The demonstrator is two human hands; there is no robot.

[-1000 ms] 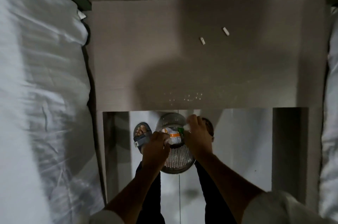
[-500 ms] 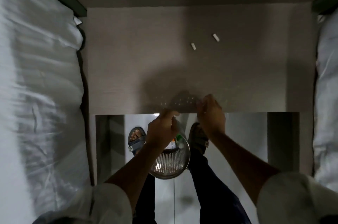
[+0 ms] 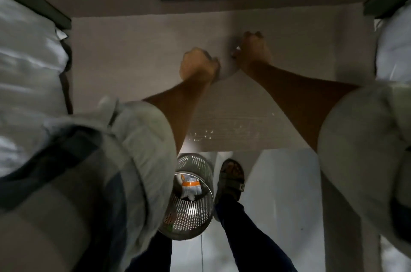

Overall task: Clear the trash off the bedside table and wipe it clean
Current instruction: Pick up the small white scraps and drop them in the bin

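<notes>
Two curled hands, fingers unclear, rest on the bedside table between beds.

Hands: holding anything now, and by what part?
Right hand pinches a small white scrap at its fingertips; left hand is fisted, contents not visible.

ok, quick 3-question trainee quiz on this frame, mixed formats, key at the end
1. True or false: both hands are over the bedside table.
2. Multiple choice: the perforated metal bin stands
A. on the tabletop
B. on the floor below the table's front edge
C. on the bed
3. Short answer: what shows at the right hand's fingers?

Key
1. True. The left hand and the right hand are both closed over the top.
2. B. It already holds trash with an orange band.
3. A small white piece; too small to identify.
</notes>
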